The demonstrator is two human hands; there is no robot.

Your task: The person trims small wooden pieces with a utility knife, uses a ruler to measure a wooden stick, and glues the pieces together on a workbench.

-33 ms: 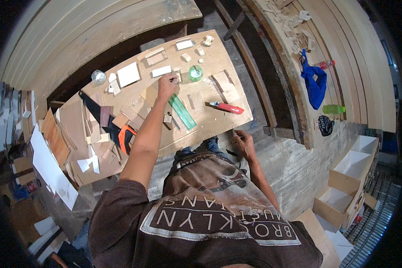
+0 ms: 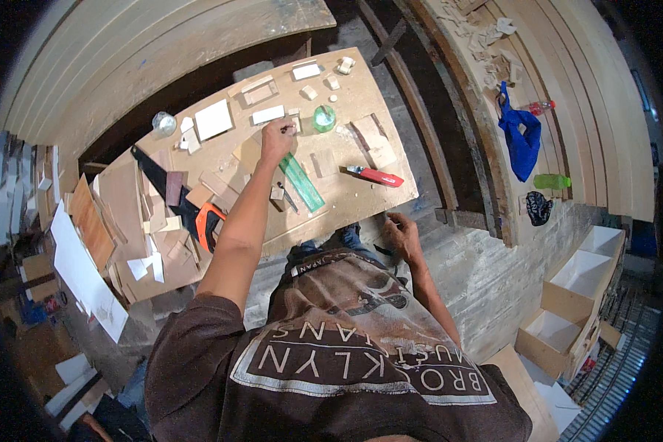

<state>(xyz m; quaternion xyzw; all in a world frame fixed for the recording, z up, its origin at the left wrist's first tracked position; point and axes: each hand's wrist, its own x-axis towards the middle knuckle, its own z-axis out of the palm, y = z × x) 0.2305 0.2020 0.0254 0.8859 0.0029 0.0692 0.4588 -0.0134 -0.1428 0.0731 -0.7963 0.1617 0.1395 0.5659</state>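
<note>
My left hand point(image 2: 276, 141) reaches over the wooden work table point(image 2: 346, 210). Its fingers are pinched at a small pale wood block point(image 2: 295, 116); what sits between them is too small to make out. A green ruler point(image 2: 302, 184) lies just nearer than this hand, with a pencil-like dark stick point(image 2: 287, 197) beside it. To the hand's right stands a green round container point(image 2: 323, 119). Off the table's near edge, my right hand point(image 2: 402, 237) hangs with curled fingers, and its contents, if any, are hidden. A red utility knife point(image 2: 378, 176) lies on the table above it.
An orange-handled saw point(image 2: 208, 225) lies at the left among wood offcuts. White-topped pieces point(image 2: 213, 120) and a clear cup point(image 2: 163, 124) stand farther back. On the right bench are a blue cloth point(image 2: 519, 136) and a green bottle point(image 2: 552, 181). Open wooden boxes point(image 2: 560, 328) stand lower right.
</note>
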